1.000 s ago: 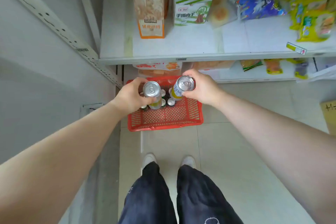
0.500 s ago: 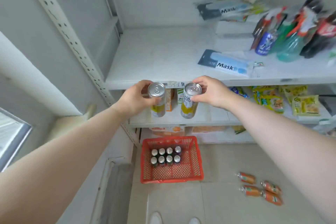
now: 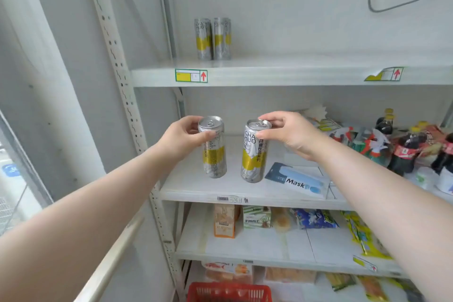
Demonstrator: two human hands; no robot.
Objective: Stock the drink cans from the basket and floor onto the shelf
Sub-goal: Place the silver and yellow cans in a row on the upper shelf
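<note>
Left can (image 3: 213, 154) hangs upright, gripped near its rim by the left hand (image 3: 182, 138); right can (image 3: 253, 159), also upright, is pinched at its top by the right hand (image 3: 291, 133), both over the middle shelf's (image 3: 186, 186) front left corner. Two stocked cans (image 3: 212, 39) stand directly above at the upper shelf's (image 3: 294, 73) left end.

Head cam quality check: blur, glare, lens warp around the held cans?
Head view: soft even light, no hard glare on either can; "CHA HUO" reads clearly on the right can, in the right hand; the left can, in the left hand, has softer print. Wide-angle warp tilts the shelf upright; bottles at the right edge look smeared.
</note>
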